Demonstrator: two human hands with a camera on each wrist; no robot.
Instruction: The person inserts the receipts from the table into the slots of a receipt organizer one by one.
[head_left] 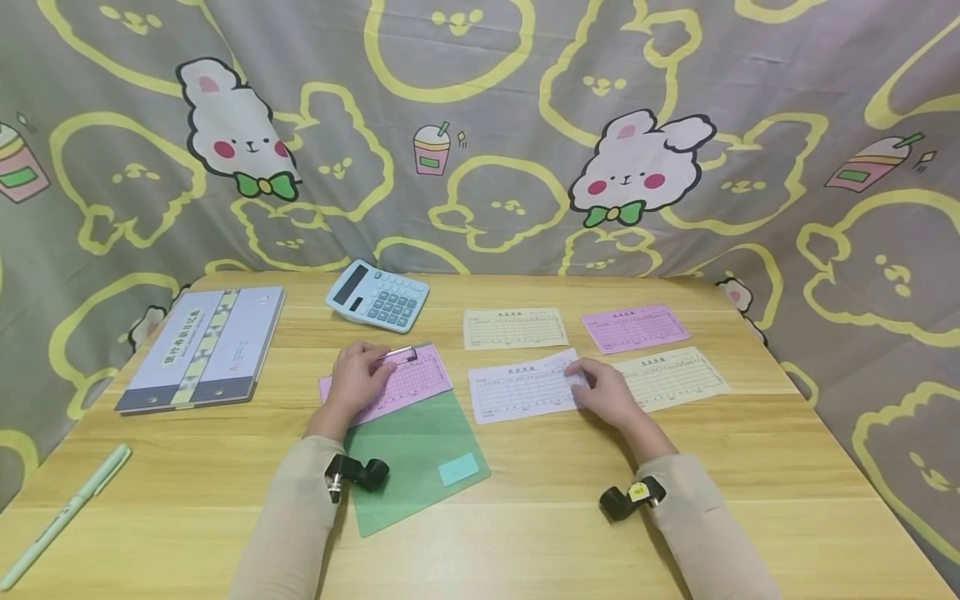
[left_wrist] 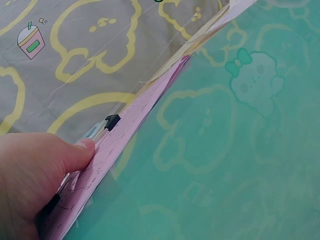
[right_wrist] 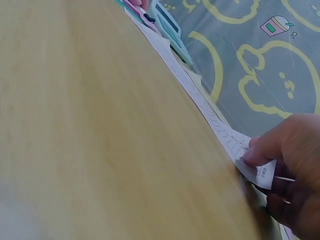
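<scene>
Wooden bench point(head_left: 540, 517) beneath, right fingers point(right_wrist: 262, 151) pinch the white slip point(head_left: 517, 390); left fingers point(left_wrist: 80, 153) grip the clip point(left_wrist: 112, 121). Probably featherlight and easily creased, the slip suits an edge hold.

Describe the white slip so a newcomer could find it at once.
In the head view, find the table and, right of the green clipboard, two rows of slips. The white slip lies left in the nearer row, its right end pinched in the person's right grip. Unlike its neighbours, two yellow slips and a pink slip, it is white.
</scene>
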